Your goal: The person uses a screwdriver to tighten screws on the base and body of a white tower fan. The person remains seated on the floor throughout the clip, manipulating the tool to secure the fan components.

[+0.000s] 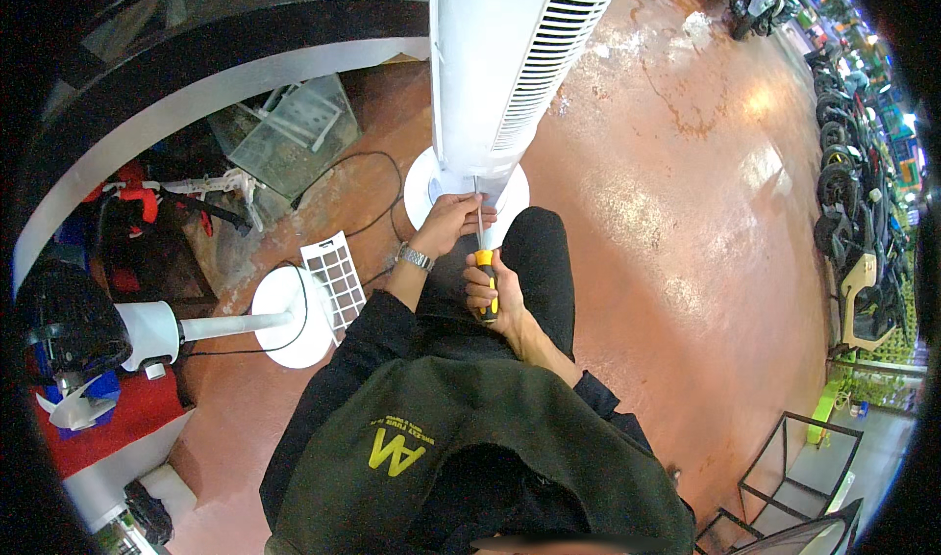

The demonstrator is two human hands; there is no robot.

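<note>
A tall white tower fan (490, 55) with a slatted grille down its right side stands in front of me on a round white base (420, 194). My right hand (507, 307) is wrapped round the yellow and black handle of a screwdriver (485, 259). Its shaft points away from me, and the tip meets the lower part of the fan's body. Close to that tip, the fingers of my left hand (449, 224) are closed on the shaft, against the fan's lower end. The screw itself, if any, is too small to see.
To my left are a white grid panel (336, 278), a pedestal fan with a round white base (290, 334) and bare blades (78, 406), and a dark cable (400, 177). A clear glass box (299, 128) lies beyond. Motorcycles (843, 182) line the far right; a black frame (784, 477) stands lower right.
</note>
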